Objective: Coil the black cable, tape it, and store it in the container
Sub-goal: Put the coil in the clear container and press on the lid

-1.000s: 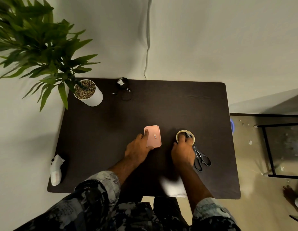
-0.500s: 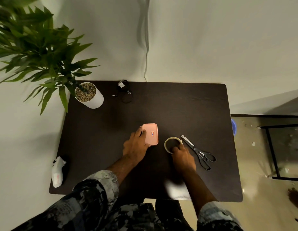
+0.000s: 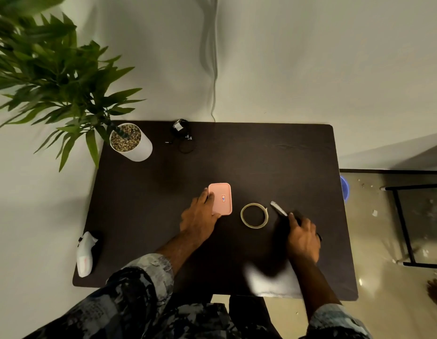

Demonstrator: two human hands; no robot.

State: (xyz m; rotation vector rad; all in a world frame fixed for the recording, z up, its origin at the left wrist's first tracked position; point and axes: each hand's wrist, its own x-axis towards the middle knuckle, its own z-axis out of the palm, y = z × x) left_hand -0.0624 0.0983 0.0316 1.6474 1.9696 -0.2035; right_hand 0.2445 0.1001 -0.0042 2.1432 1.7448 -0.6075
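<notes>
A black cable point(image 3: 182, 138) lies loosely bunched at the far edge of the dark table point(image 3: 273, 162), apart from both hands. A pink lidded container point(image 3: 220, 198) sits mid-table; my left hand point(image 3: 200, 217) rests on its left side, fingers touching the lid. A roll of clear tape point(image 3: 254, 215) lies flat to the right of the container. My right hand point(image 3: 303, 237) covers the handles of the scissors point(image 3: 278, 208), whose blades stick out toward the tape; its fingers are curled over them.
A white pot point(image 3: 133, 145) with a leafy plant stands at the far left corner. A white controller point(image 3: 85, 253) lies at the left edge. A blurred white object point(image 3: 271, 281) sits near the front edge. A black metal frame point(image 3: 408, 223) stands on the floor to the right.
My right hand left the tape roll and moved right onto the scissors. The tape roll ended up left of the scissors. My left hand stayed at the container.
</notes>
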